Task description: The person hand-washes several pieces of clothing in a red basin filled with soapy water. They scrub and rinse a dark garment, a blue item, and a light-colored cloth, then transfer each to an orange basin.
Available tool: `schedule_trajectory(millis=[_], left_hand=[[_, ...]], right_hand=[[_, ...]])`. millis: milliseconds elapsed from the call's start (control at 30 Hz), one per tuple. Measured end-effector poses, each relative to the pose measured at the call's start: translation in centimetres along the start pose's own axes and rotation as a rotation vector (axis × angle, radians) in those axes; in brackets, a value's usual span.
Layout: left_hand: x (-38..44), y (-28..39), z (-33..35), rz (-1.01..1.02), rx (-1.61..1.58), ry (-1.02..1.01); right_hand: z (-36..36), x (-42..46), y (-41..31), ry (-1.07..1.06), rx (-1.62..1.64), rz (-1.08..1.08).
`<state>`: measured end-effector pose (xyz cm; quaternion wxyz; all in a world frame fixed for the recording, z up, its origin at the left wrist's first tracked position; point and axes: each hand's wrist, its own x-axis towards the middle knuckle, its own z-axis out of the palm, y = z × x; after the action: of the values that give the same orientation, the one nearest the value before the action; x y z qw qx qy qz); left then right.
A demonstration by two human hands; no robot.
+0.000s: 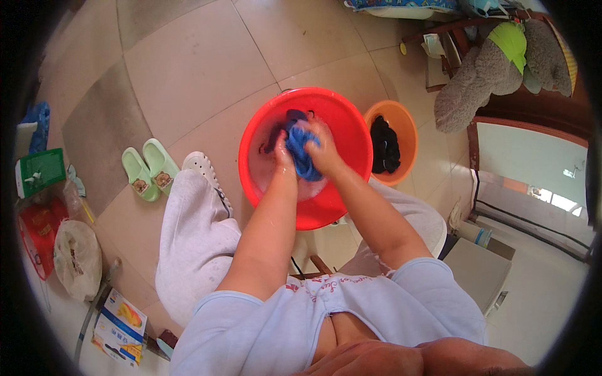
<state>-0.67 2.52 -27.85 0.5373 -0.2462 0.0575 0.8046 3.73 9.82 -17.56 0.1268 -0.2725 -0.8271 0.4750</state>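
Both my hands are inside a red plastic basin (345,188) on the tiled floor, between my knees. A wet blue cloth (303,152) is gripped between them, blurred by motion. My left hand (283,152) holds its left side, and my right hand (323,145) closes on its right side. Dark fabric (273,136), partly covered by my left hand, lies in cloudy, soapy water (263,171) at the basin's left. Touching or very near the basin's right side, an orange bucket (410,136) holds bunched black fabric (385,145).
Pale green slippers (150,169) lie left of my shoe (202,164). A plastic bag (77,258), a red bag (42,230) and a printed carton (121,326) stand at the far left. A grey plush toy (489,75) hangs over furniture at upper right. A pale cabinet (477,272) is at right.
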Motion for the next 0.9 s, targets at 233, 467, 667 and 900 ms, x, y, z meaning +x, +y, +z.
schedule_trajectory(millis=[233, 467, 667, 900], left_hand=[[-2.5, -0.9, 3.3, -0.051, -0.018, 0.152], [-0.7, 0.2, 1.2, 0.107, 0.257, 0.441], [-0.8, 1.1, 1.1, 0.370, 0.280, 0.926], [-1.6, -0.9, 0.5, 0.306, 0.674, 1.080]], right_hand=[[3.8, -3.1, -2.8, 0.160, -0.567, 0.047], [0.8, 4.2, 3.4, 0.233, -0.316, 0.110], [6.3, 0.2, 6.7, 0.069, -0.688, 0.103], [8.2, 4.3, 13.8, -0.558, -0.531, 0.506]])
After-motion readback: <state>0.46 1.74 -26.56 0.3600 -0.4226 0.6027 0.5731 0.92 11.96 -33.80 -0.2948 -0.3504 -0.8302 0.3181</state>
